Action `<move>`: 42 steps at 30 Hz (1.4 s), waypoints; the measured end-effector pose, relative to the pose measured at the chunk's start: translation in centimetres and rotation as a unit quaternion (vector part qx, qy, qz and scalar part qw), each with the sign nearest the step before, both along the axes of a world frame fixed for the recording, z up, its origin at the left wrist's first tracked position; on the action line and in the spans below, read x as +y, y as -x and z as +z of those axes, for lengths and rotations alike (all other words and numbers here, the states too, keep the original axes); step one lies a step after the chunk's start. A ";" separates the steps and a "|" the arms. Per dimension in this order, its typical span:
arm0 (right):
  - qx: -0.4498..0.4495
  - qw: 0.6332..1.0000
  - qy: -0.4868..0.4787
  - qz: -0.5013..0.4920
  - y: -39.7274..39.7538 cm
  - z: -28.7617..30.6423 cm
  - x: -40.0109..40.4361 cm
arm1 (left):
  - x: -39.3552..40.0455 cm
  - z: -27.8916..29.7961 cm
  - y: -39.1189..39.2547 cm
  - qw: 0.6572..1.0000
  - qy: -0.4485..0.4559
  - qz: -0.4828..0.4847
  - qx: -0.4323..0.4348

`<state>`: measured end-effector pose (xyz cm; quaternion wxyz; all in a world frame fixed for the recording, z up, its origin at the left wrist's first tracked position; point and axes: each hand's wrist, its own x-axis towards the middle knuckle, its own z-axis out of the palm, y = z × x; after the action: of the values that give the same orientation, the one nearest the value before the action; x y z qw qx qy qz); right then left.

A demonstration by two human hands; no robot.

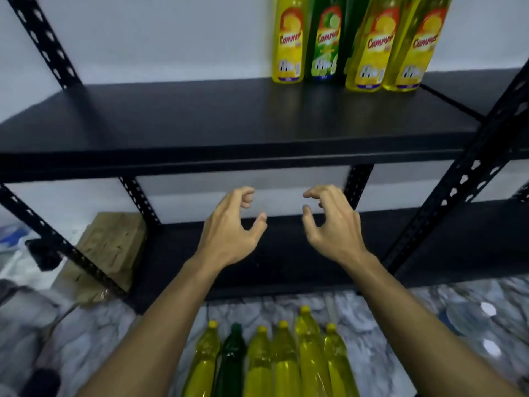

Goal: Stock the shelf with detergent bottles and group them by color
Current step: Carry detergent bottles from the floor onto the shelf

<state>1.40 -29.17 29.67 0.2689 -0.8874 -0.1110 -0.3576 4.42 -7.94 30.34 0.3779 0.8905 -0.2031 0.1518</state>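
Both hands are raised in front of a black metal shelf rack, empty, with the fingers loosely curled and the thumbs apart from them: the left hand (229,224) and the right hand (332,224) face each other with a clear gap between, touching nothing. Behind them runs the front edge of the lower shelf (429,253), and above them the upper shelf (200,121), whose left and middle stretch is bare board. At the upper shelf's right end stand the stocked bottles, upright and close together: a yellow bottle (287,44) on the left, a green bottle (326,41) just beside it, then two more yellow bottles (372,50) (415,47) nearer the front; something dark green shows behind these, too hidden to tell what. A perforated black upright (458,184) crosses in front at the right, just beside the rightmost bottle. On the marbled floor (386,325) below the forearms lies a row of floor bottles (283,353), caps pointing toward the rack: five yellow and one dark green bottle (233,356), second from the left, all side by side and touching. A cardboard box (111,247) leans behind the rack's left post, and blurred clutter lies at the far left.
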 end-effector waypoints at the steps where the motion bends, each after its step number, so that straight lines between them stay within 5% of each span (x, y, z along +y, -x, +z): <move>1: 0.035 0.999 0.009 -0.001 0.4 -1.9 0.0 | 0.3 -1.5 0.2 0.999 -0.024 0.003 0.032; 10: 0.341 0.939 0.032 -0.036 4.5 -17.5 -0.2 | 2.0 -14.6 3.8 0.963 -0.139 0.007 0.231; 20: 0.520 0.845 0.058 -0.113 6.4 -30.3 -2.8 | -1.8 -28.6 4.4 0.902 -0.244 -0.074 0.349; 31: 0.754 0.617 -0.047 -0.221 10.6 -41.5 -6.5 | -7.6 -39.0 5.2 0.862 -0.342 -0.134 0.348; 35: 0.790 0.545 -0.167 -0.228 10.4 -43.1 -7.5 | -9.6 -40.6 5.2 0.855 -0.369 -0.140 0.336; 42: 0.790 0.546 -0.151 -0.236 10.7 -43.8 -8.1 | -14.8 -42.3 5.1 0.836 -0.403 -0.065 0.366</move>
<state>-9.28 -37.27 -14.16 0.2837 -0.7523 0.4154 0.4254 -0.67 -22.77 -12.00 0.0413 0.9392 -0.1508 -0.3058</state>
